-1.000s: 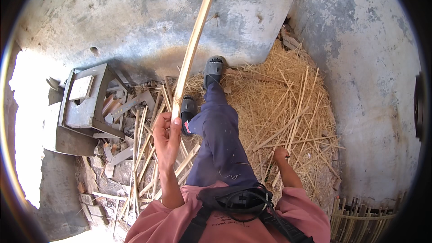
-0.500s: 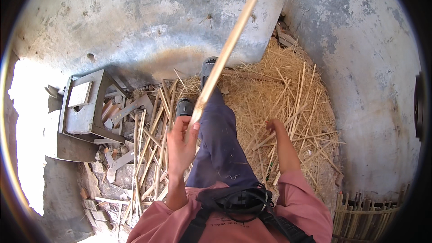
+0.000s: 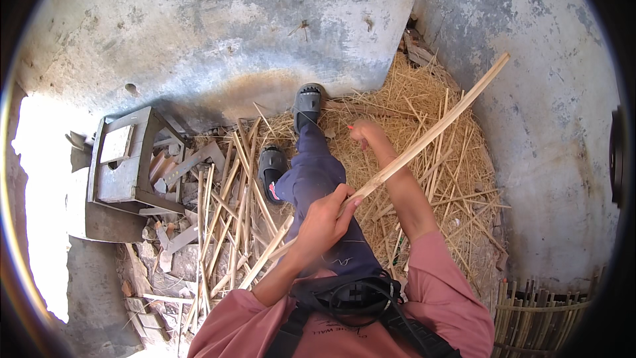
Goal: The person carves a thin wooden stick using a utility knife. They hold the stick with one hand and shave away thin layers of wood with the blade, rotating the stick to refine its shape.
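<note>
A long, pale split bamboo strip (image 3: 440, 124) lies slantwise in front of me, its far end up to the right. My left hand (image 3: 326, 221) is closed round it above my thigh, thumb along the top. The strip passes over my right forearm. Beyond it, my right hand (image 3: 368, 134) is held above the straw with its fingers curled in. A small orange-red bit shows at those fingers; the rest of what they hold, if anything, is hidden.
Loose straw and shavings (image 3: 397, 93) cover the ground ahead and right. Several bamboo strips (image 3: 228, 205) lie piled left of my legs, beside rubble and a grey wooden stool-like frame (image 3: 129, 156). A slatted bamboo fence piece (image 3: 540, 318) stands lower right. Weathered walls (image 3: 232, 20) rise around.
My left hand has moved right and nearer, swinging the bamboo strip from steeply upright to a slant over my right arm. My right hand has moved forward and left.
</note>
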`<state>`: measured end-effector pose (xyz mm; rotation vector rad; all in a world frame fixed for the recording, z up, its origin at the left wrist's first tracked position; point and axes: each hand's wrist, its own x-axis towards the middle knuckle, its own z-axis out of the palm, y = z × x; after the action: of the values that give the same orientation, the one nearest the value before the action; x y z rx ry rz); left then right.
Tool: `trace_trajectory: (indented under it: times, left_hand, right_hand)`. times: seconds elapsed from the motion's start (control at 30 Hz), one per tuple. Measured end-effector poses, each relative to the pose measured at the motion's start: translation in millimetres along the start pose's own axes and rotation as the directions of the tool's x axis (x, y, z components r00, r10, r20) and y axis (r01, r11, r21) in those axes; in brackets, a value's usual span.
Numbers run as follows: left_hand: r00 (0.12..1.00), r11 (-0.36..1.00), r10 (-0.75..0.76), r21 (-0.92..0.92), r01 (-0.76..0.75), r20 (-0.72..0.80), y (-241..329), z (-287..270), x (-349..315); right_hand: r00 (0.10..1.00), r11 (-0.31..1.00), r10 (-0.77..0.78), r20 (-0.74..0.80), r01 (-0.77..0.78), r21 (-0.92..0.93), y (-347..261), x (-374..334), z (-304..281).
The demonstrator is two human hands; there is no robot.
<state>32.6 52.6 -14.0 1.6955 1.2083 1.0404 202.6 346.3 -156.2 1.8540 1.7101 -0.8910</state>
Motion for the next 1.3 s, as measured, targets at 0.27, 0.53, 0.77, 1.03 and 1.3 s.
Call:
trace_trajectory:
  times: [0.27, 0.53, 0.77, 1.03, 1.3]
  left_hand:
    - [0.999, 0.992, -0.001, 0.123, -0.003, 0.033, -20, 13, 15]
    - [0.975, 0.948, 0.017, 0.313, 0.054, -0.221, -50, 12, 46]
    - [0.941, 0.984, -0.033, 0.156, 0.090, -0.337, -35, -13, 46]
    - [0.998, 0.997, 0.053, 0.051, -0.055, 0.040, -16, 33, 23]
    - [0.994, 0.952, 0.002, 0.304, 0.030, -0.106, -61, 46, 35]
  right_hand:
    - [0.999, 1.000, 0.012, -0.034, -0.012, 0.004, -20, -23, -39]
    - [0.980, 0.985, -0.143, -0.141, 0.128, -0.114, 15, -14, -26]
    - [0.998, 0.999, 0.013, -0.058, -0.015, -0.037, 56, -15, -8]
    - [0.966, 0.942, -0.128, -0.226, 0.190, 0.278, 117, 4, 13]
    - [0.985, 0.996, -0.084, 0.153, 0.080, 0.035, 54, -14, -26]
